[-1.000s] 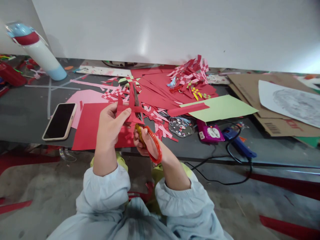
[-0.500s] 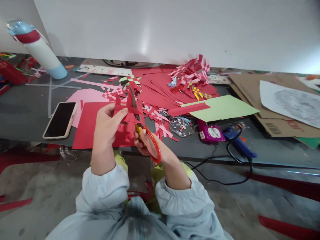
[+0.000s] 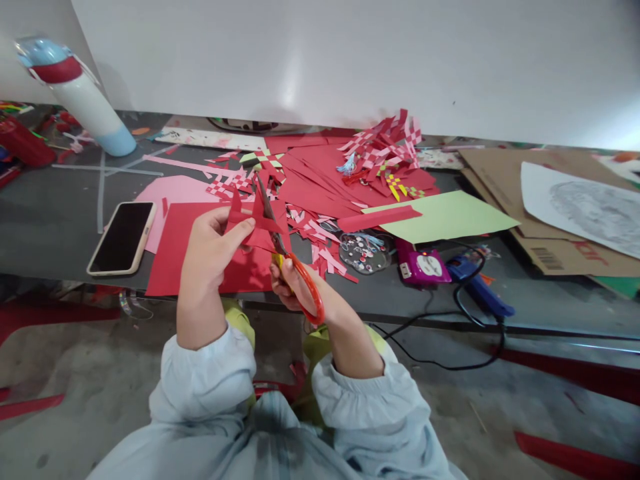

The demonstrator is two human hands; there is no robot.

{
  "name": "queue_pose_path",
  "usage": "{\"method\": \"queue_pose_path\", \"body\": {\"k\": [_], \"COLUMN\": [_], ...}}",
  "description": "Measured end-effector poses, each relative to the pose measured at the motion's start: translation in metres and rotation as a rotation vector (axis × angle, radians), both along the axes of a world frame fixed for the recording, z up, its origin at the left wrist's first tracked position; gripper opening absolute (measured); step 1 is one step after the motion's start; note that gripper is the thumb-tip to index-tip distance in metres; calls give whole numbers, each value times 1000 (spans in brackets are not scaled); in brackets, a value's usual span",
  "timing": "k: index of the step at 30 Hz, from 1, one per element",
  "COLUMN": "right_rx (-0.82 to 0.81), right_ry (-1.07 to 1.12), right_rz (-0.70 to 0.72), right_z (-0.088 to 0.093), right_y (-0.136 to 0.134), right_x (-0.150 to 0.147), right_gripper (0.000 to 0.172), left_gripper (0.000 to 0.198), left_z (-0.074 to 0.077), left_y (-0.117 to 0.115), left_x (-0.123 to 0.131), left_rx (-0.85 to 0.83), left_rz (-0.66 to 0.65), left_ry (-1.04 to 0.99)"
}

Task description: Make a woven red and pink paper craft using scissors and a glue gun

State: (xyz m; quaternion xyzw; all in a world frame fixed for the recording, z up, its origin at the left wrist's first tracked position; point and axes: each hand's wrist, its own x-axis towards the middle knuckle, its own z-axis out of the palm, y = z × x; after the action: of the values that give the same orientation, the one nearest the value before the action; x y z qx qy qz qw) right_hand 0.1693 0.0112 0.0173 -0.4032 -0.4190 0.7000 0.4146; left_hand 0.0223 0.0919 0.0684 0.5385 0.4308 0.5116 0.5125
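Pinched between the thumb and fingers of my left hand point(image 3: 213, 247) is a folded piece of red paper point(image 3: 243, 212) with pointed ends standing up. My right hand point(image 3: 295, 283) grips a pair of scissors point(image 3: 309, 287) with orange-red and yellow handles. The blades point away from me and lie against the right side of the folded paper; whether they are closed on it I cannot tell. Beneath both, a large red sheet point(image 3: 173, 250) lies on the dark table, partly hidden by my left hand.
Left of the red sheet lies a phone point(image 3: 123, 239), with a bottle point(image 3: 85, 100) behind it. Red and pink woven strips point(image 3: 395, 143) are heaped at the back. To the right are a green sheet point(image 3: 445, 217), a purple device point(image 3: 423, 265), a blue glue gun point(image 3: 480, 287) and cardboard point(image 3: 545, 250).
The scissors and my right hand have shifted very slightly right. My left wrist has swung a little left, while its hold on the folded paper stays the same.
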Motion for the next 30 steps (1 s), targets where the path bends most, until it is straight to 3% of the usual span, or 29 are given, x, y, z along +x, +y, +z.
{"method": "queue_pose_path", "body": {"k": [6,12,18,30], "right_rx": [-38,-27,-12,-31], "right_ry": [107,76,66,32], "right_rz": [35,35,43,50], "right_z": [-3,-1,-4,0], "right_y": [1,-1,-1,-3], "right_x": [2,2,2,2], "right_gripper": [53,53,52,50], "left_gripper": [10,19,19,16], "left_z": [-2,-1,-2,2], "left_y": [0,0,2,-1], "left_x": [-3,-3,-1,2], "left_rx": [18,-14,46,9], "left_rz": [-10,11,78,105], "left_ry": [38,38,6,20]}}
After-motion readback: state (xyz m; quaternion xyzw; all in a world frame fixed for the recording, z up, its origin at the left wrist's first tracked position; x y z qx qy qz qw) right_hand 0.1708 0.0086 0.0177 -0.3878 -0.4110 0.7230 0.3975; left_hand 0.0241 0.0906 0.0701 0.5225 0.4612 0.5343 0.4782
